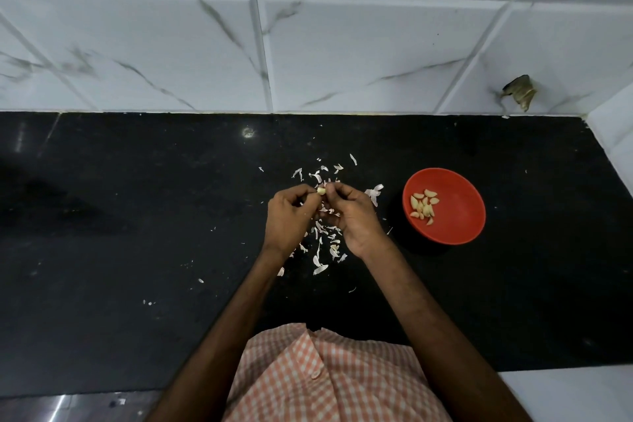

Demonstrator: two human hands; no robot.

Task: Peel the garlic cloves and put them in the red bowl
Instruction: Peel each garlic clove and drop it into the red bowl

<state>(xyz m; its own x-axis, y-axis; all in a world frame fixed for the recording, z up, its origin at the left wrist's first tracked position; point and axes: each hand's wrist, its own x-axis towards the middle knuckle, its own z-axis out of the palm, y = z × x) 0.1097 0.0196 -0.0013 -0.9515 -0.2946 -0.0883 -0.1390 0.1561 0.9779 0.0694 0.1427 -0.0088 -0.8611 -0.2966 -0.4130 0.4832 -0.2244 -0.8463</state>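
Note:
A small pale garlic clove (321, 191) is pinched between the fingertips of my left hand (287, 218) and my right hand (352, 218), held just above the black counter (137, 233). Both hands have their fingers curled round it, meeting at the clove. To the right stands the red bowl (459, 216), upright, with several peeled garlic cloves (424, 205) lying in its left half. White garlic skins (322, 250) lie scattered on the counter under and around my hands.
A white marble-patterned tiled wall (308, 44) runs along the back of the counter and turns forward at the far right. A brown scrap (519, 91) sticks to the wall at the right. My checked shirt (325, 377) is at the counter's front edge.

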